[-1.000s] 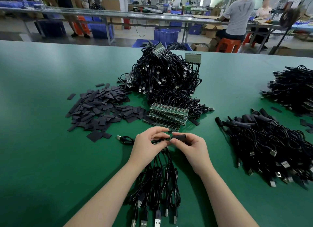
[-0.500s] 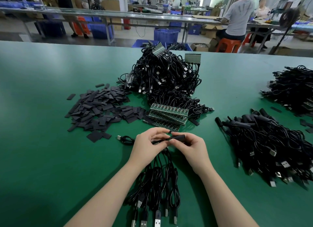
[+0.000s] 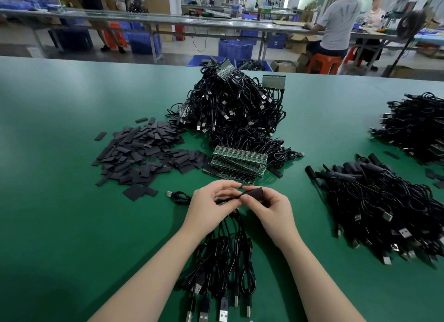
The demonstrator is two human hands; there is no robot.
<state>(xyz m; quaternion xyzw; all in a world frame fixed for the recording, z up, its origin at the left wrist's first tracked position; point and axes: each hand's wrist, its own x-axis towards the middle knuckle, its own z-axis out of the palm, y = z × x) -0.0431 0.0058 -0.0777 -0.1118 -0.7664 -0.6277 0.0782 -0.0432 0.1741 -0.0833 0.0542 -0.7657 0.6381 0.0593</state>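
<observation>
Left hand (image 3: 211,210): fingers curled, gripping the upper end of a cable (image 3: 229,199) between thumb and fingertips.

Right hand (image 3: 272,213): thumb and forefinger pinch a black sleeve (image 3: 253,191). This is a short dark tube held roughly level, with one end facing the left fingertips. The cable end meets the sleeve in the narrow gap between the two hands. It cannot be told whether the end is inside the tube.

Both hands are held close together just above the green table (image 3: 72,225).

Positions relative to the hands:
- Below the wrists, toward the person: a bundle of cables (image 3: 223,261) lies on the table, its upper ends running under the left palm and its plugs (image 3: 223,312) pointing to the near edge
- Just left of the left hand: a loose lead (image 3: 176,196), coiled, plug outward
- Just beyond the fingertips: a stack of green circuit boards (image 3: 239,161)
- Beyond and left of the left hand: a heap of flat sleeves (image 3: 141,153)
- Beyond the boards: a large cable heap (image 3: 235,110)
- Right of the right hand, well apart: a second cable heap (image 3: 384,208), with dark tubes at its far side
</observation>
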